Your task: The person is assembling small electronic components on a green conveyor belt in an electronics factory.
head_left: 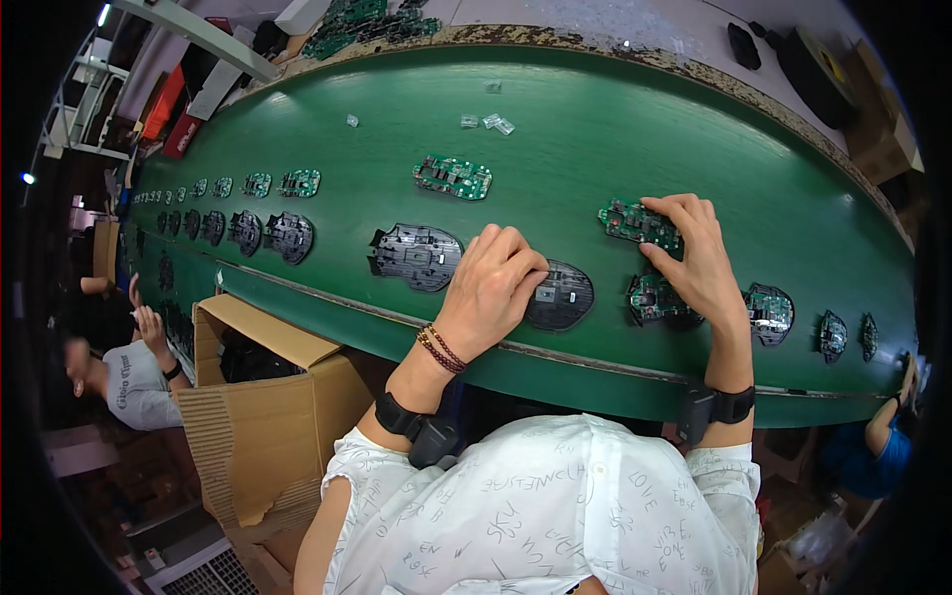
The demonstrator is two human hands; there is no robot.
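My left hand [493, 288] is closed, its fingertips pinched together at the upper left of a black plastic bottom shell [563, 300]. That shell lies flat on the green belt, its left part covered by the hand; any small piece between the fingertips is hidden. Thumb and fingers of my right hand [694, 243] grip the right end of a green circuit board [631, 222], raised over the belt. Below that hand sits a black shell with a circuit board [654, 296] in it, partly covered. Left of my left hand lies another black shell [415, 258], with a loose circuit board [452, 178] beyond it.
Rows of circuit boards [299, 183] and black shells [289, 238] run along the green belt [555, 149] to the left. Fitted shells [771, 313] lie rightward. Small clear pieces [498, 123] rest farther back. A cardboard box [288, 426] stands at the near left. Other people sit on both sides.
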